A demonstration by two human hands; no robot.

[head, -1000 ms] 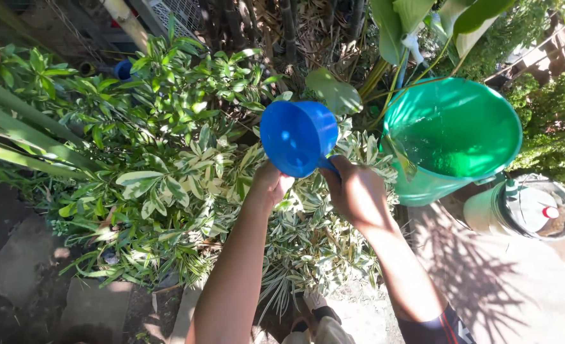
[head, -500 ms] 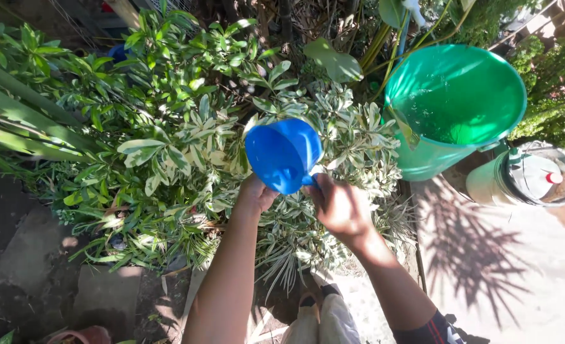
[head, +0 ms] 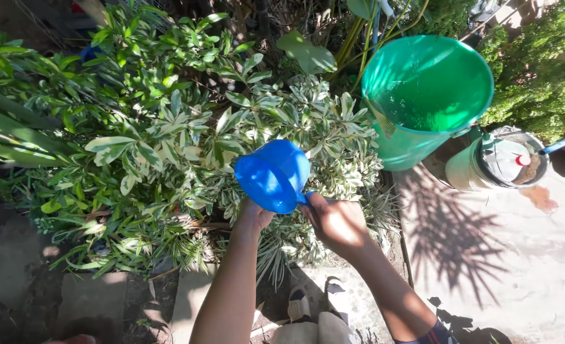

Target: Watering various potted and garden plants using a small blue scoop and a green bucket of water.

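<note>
I hold a blue plastic scoop cup (head: 273,173) over a bed of green and variegated plants (head: 187,140). My right hand (head: 337,222) grips its handle at the cup's right side. The fingers of my left hand (head: 252,216) press against the cup's underside. The cup is tipped with its mouth turned left and toward me. A big green bucket (head: 426,95) holding water stands to the upper right of the cup.
A cream-coloured container (head: 486,167) with a red cap on top stands beside the bucket on a paved surface (head: 518,255). Stone slabs (head: 78,299) lie at lower left. My feet (head: 308,312) show at the bottom edge.
The cup and both hands have moved down and left, away from the bucket and over the plants. The cup has tipped further, mouth now facing left.
</note>
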